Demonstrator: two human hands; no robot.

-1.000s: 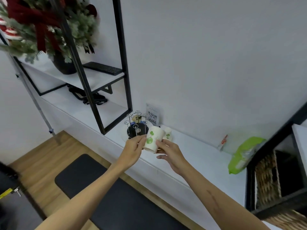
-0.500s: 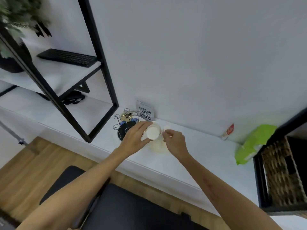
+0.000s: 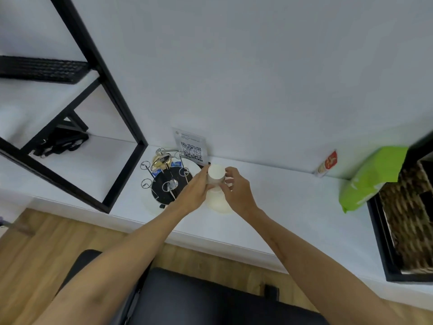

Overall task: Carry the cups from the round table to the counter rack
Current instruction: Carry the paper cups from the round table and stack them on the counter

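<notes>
Item, far left: black keyboard [image 3: 42,69] on the shelf. Item: wire cup rack [image 3: 167,178] on the white surface [image 3: 293,202], empty pegs upright. Item: our left hand [image 3: 195,191], grip closed on a white cup [image 3: 216,175], held bottom-up just right of the rack. Item: our right hand [image 3: 236,191], fingers also gripping that cup. Item, far right: green packet [image 3: 370,174].
</notes>
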